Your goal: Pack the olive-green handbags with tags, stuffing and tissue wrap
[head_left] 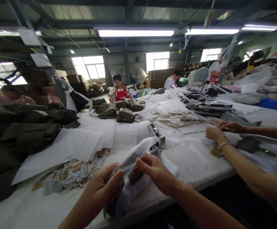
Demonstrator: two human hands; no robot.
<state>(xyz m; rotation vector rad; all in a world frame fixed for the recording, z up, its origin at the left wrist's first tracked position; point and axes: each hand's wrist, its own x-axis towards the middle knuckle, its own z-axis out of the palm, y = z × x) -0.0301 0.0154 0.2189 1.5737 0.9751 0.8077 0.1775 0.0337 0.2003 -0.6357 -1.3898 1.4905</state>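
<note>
Left hand (106, 187) and right hand (154, 171) are at the near edge of the desk (195, 165), each grip clamped on a white wrapper (140, 152) bunched around something dark. The wrapper is held between the two hands, just above the desk edge. A pile of stringed paper tags (74, 173) lies to its left; a co-worker's hands (216, 134) rest on the desk to the right, well apart.

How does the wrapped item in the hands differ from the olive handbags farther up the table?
The wrapped item is covered in thin white wrapping; the olive handbags are bare. The wrapped item is gripped by the left hand and right hand; the olive handbags sit untouched on the table.
</note>
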